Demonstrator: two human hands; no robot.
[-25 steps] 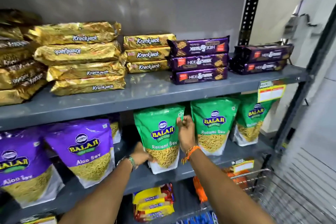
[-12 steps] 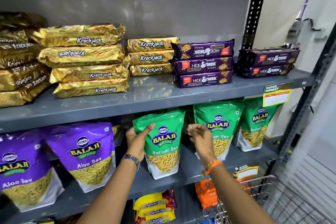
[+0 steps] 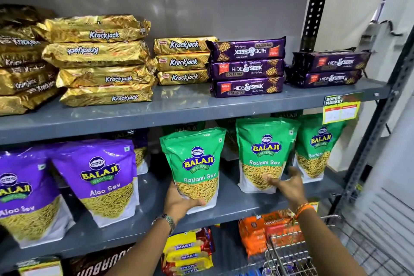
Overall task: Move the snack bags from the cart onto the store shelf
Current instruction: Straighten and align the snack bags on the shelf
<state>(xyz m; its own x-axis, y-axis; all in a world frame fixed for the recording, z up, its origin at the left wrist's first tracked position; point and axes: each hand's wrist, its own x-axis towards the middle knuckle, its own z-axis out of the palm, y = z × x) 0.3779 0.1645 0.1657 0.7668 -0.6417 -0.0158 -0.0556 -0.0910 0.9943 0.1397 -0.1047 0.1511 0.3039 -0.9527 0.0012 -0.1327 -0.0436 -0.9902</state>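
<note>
A green Balaji Ratlami Sev bag (image 3: 197,159) stands upright on the grey middle shelf (image 3: 233,203). My left hand (image 3: 179,203) cups its lower left corner from below and the side. My right hand (image 3: 285,184) is off that bag, fingers spread, palm up. It hovers at the lower right corner of a second green bag (image 3: 265,152); contact is unclear. A third green bag (image 3: 318,148) stands further right. The wire cart (image 3: 289,253) shows at the bottom right, its contents hidden behind my right forearm.
Purple Aloo Sev bags (image 3: 100,175) fill the shelf's left. Gold Krackjack (image 3: 98,60) and purple Hide & Seek packs (image 3: 246,67) are stacked on the upper shelf. Orange packs (image 3: 253,235) and Marie packs (image 3: 188,251) lie below. A metal upright (image 3: 378,127) bounds the right.
My left hand slid from the bag's upper left edge down to its bottom corner. My right hand let go near the bag's top and dropped rightward in front of the second green bag.
</note>
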